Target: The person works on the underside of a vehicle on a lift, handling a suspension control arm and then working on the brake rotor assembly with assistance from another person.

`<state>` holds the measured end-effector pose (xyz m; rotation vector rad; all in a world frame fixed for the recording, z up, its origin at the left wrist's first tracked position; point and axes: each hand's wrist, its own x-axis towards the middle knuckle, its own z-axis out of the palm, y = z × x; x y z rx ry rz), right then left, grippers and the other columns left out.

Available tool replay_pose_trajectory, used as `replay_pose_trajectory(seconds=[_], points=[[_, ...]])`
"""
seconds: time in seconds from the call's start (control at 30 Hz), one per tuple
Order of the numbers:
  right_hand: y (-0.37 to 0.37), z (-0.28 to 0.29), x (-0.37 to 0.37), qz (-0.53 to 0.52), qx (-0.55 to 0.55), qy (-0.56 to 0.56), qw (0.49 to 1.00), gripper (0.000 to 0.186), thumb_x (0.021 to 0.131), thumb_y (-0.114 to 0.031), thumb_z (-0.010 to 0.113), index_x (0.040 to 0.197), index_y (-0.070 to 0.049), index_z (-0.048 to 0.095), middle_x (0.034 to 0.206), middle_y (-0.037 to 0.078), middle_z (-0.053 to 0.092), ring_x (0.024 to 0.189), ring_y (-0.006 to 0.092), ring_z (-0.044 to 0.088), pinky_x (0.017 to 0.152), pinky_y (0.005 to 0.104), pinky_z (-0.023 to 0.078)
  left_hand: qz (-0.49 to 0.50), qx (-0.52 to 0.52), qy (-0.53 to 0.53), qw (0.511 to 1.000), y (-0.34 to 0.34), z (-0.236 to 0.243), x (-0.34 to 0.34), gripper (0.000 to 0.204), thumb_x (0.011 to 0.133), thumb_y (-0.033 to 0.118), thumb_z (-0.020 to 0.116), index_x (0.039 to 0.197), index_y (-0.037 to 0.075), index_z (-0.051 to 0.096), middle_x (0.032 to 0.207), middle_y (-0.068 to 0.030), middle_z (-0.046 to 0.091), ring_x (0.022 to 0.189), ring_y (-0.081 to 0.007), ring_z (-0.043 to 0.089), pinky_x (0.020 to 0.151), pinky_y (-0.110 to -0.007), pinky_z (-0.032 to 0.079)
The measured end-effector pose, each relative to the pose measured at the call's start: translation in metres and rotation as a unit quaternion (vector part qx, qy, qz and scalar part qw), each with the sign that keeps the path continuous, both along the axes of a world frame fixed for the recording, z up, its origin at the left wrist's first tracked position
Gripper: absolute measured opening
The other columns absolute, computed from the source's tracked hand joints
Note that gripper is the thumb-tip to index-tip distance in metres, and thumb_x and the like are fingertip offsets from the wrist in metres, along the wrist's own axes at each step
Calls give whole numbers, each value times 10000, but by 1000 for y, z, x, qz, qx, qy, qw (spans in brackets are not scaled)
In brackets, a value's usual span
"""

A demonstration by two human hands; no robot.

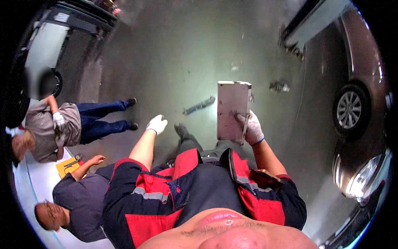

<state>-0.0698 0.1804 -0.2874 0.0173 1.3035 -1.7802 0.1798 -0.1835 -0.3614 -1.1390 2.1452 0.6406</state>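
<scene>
My right hand [253,129], in a white knitted glove with a blue cuff, grips the lower right edge of a flat, pale rectangular metal case [232,99]. The thumb lies over its face, and the other fingers are hidden behind it. The case is upright in front of my right leg, dark smudges near the thumb. My left hand [156,124], gloved the same way, hangs out to the left with nothing in it, fingers slightly bent and apart. It is well away from the case.
On the floor ahead lies a long blue-grey metal tool [200,106]; a small dark object [280,86] lies farther right. A brown car [365,62] stands at right, a white vehicle [45,43] at far left. Two people are on my left, near a yellow tray [68,165] with tools.
</scene>
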Motion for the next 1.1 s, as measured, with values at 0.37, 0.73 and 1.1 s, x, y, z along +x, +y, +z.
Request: replay_pose_trajectory(seconds=[0.37, 0.73, 1.1], points=[[-102, 73, 4, 139, -22, 308, 941, 285, 975, -187, 586, 1190, 0, 570, 1026, 119, 680, 928, 185, 634, 821, 324, 515, 284, 462, 497, 678, 132, 145, -103, 467, 934, 329, 676, 1277, 30, 568, 1224, -83, 623, 1119, -236, 601, 976, -406, 492], [-119, 169, 75, 425, 141, 514, 732, 677, 837, -389, 673, 1389, -85, 426, 1184, 269, 638, 1121, 434, 617, 962, 464, 492, 281, 315, 609, 671, 136, 181, 11, 433, 870, 181, 745, 1233, 5, 588, 1140, -76, 671, 1016, -186, 654, 889, -346, 549], [-199, 355, 69, 276, -56, 755, 592, 542, 846, -260, 730, 1303, -28, 554, 1174, 183, 658, 1079, 290, 653, 929, 378, 521, 354, 201, 764, 500, 136, 233, 138, 379, 865, 71, 633, 1227, -29, 574, 1158, -116, 648, 1071, -230, 635, 906, -366, 541]])
